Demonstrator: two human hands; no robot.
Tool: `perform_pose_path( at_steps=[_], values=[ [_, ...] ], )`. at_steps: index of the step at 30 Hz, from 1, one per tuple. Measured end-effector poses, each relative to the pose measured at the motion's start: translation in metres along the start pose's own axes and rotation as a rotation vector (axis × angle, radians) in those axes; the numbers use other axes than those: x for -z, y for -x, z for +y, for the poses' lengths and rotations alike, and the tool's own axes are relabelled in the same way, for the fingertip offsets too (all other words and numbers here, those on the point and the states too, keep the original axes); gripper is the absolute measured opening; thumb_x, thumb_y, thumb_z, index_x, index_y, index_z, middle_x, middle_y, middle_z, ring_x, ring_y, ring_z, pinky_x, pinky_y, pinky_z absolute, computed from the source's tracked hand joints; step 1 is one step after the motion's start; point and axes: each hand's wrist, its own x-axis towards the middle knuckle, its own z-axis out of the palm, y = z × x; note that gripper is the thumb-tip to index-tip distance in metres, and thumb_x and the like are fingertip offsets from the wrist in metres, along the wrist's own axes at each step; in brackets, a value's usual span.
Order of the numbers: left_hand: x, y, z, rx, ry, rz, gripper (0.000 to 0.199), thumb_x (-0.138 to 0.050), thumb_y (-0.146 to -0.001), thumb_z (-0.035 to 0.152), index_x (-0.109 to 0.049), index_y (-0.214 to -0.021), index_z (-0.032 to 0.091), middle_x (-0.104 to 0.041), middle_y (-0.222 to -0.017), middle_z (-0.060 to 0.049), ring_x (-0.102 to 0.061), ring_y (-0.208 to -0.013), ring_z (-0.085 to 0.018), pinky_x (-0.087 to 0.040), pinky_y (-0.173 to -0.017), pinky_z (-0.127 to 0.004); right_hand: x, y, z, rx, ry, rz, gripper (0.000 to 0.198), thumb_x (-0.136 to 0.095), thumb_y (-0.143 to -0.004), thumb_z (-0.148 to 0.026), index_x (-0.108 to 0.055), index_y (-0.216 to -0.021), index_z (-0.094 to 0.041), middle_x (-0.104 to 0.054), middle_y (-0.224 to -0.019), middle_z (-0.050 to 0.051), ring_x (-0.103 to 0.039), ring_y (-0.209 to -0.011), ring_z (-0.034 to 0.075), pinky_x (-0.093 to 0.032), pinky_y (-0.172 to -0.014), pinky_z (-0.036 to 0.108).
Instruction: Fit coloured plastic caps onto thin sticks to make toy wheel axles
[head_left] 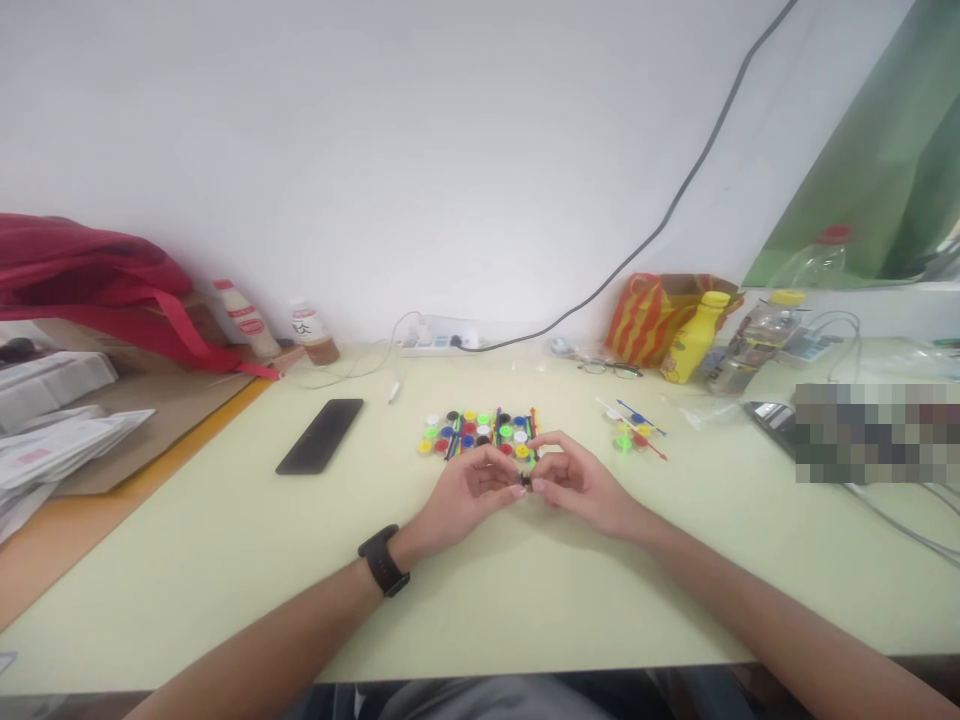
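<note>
My left hand (476,492) and my right hand (576,482) meet over the middle of the table, fingertips pinched together on a small dark part (526,481). Its exact kind is too small to make out. Just beyond my fingers lie several coloured round discs (469,428) in rows, with thin coloured arrow-shaped sticks (534,420) among them. My fingers partly cover the near edge of that group. Off to the right is a smaller loose cluster of discs (624,442) and arrow sticks (654,447). A black watch (385,561) is on my left wrist.
A black phone (320,436) lies left of the discs. Bottles (315,335) and a power strip (439,338) stand along the wall. A yellow bottle (694,340), a striped bag (636,320) and glasses (611,368) are at back right. Papers (67,445) and a red bag (90,265) occupy the left.
</note>
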Motion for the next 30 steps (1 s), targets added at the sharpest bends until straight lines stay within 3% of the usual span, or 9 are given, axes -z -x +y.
perform_pose_path(
  at_steps=[7, 13, 15, 16, 17, 18, 20, 24, 30],
  values=[
    [-0.0012, -0.0006, 0.0037, -0.014, 0.027, 0.008, 0.024, -0.083, -0.084, 0.028, -0.067, -0.099, 0.018, -0.071, -0.104, -0.007, -0.071, -0.095, -0.018, -0.059, -0.09, -0.034, 0.0026, 0.0015, -0.004, 0.052, 0.154, 0.041, 0.047, -0.067, -0.096, -0.047, -0.05, -0.135, -0.028, -0.062, -0.089, 0.0, -0.058, -0.074, 0.015, -0.047, -0.072, 0.03],
    [-0.0027, -0.0016, 0.0066, -0.039, 0.047, 0.049, 0.024, -0.086, -0.081, 0.026, -0.07, -0.095, 0.016, -0.072, -0.101, -0.007, -0.071, -0.092, -0.017, -0.059, -0.091, -0.034, 0.0032, 0.0022, -0.0036, 0.046, 0.115, 0.1, 0.07, -0.064, -0.097, -0.047, -0.029, -0.155, -0.032, -0.059, -0.094, 0.0, -0.051, -0.07, 0.014, -0.045, -0.069, 0.03],
    [-0.0024, -0.0022, 0.005, -0.045, 0.044, 0.071, 0.024, -0.087, -0.08, 0.027, -0.07, -0.094, 0.016, -0.072, -0.099, -0.007, -0.071, -0.091, -0.017, -0.06, -0.09, -0.034, 0.004, 0.0014, -0.0023, 0.013, 0.083, 0.084, 0.05, -0.064, -0.096, -0.051, -0.052, -0.139, -0.029, -0.06, -0.089, 0.0, -0.049, -0.068, 0.014, -0.043, -0.065, 0.029],
    [-0.0021, -0.0025, 0.0038, -0.048, 0.041, 0.088, 0.025, -0.087, -0.08, 0.027, -0.07, -0.094, 0.016, -0.072, -0.099, -0.007, -0.071, -0.091, -0.018, -0.06, -0.09, -0.034, 0.0049, 0.0011, -0.0018, -0.018, 0.074, 0.035, 0.036, -0.061, -0.097, -0.053, -0.065, -0.118, -0.024, -0.059, -0.081, 0.0, -0.048, -0.065, 0.014, -0.041, -0.063, 0.029],
    [-0.0018, -0.0029, 0.0027, -0.052, 0.038, 0.107, 0.025, -0.087, -0.079, 0.028, -0.07, -0.093, 0.016, -0.072, -0.098, -0.006, -0.071, -0.091, -0.018, -0.06, -0.089, -0.033, 0.006, 0.0008, -0.0015, -0.047, 0.065, -0.028, 0.038, -0.057, -0.099, -0.055, -0.069, -0.091, -0.02, -0.056, -0.07, 0.0, -0.045, -0.061, 0.013, -0.038, -0.061, 0.029],
    [-0.0015, -0.0034, 0.0017, -0.053, 0.034, 0.125, 0.025, -0.088, -0.079, 0.028, -0.07, -0.092, 0.016, -0.072, -0.097, -0.006, -0.071, -0.09, -0.018, -0.06, -0.089, -0.033, 0.0071, 0.0006, -0.0013, -0.07, 0.055, -0.087, 0.052, -0.052, -0.101, -0.057, -0.063, -0.068, -0.019, -0.05, -0.06, 0.0, -0.042, -0.057, 0.013, -0.035, -0.059, 0.03],
    [-0.0009, -0.0041, 0.0003, -0.049, 0.029, 0.148, 0.025, -0.088, -0.079, 0.029, -0.07, -0.092, 0.016, -0.072, -0.095, -0.006, -0.071, -0.09, -0.018, -0.06, -0.089, -0.033, 0.0092, 0.0004, -0.0016, -0.079, 0.028, -0.145, 0.068, -0.045, -0.103, -0.057, -0.046, -0.047, -0.019, -0.04, -0.051, -0.001, -0.035, -0.053, 0.012, -0.029, -0.058, 0.032],
    [-0.0004, -0.0046, 0.0004, -0.036, 0.023, 0.133, 0.026, -0.088, -0.079, 0.029, -0.07, -0.092, 0.016, -0.072, -0.096, -0.006, -0.071, -0.089, -0.017, -0.06, -0.089, -0.032, 0.0096, -0.0004, -0.0036, -0.042, -0.016, -0.014, 0.053, -0.059, -0.098, -0.055, -0.049, -0.06, -0.019, -0.045, -0.059, -0.002, -0.037, -0.057, 0.012, -0.029, -0.057, 0.03],
    [-0.001, -0.0032, 0.0015, -0.048, -0.003, 0.077, 0.024, -0.086, -0.082, 0.028, -0.07, -0.095, 0.016, -0.072, -0.098, -0.006, -0.071, -0.091, -0.017, -0.059, -0.089, -0.032, 0.0024, -0.0013, -0.0034, 0.001, -0.039, 0.029, 0.03, -0.074, -0.092, -0.046, -0.057, -0.094, -0.021, -0.06, -0.08, -0.001, -0.053, -0.068, 0.013, -0.041, -0.061, 0.026]
  ],
)
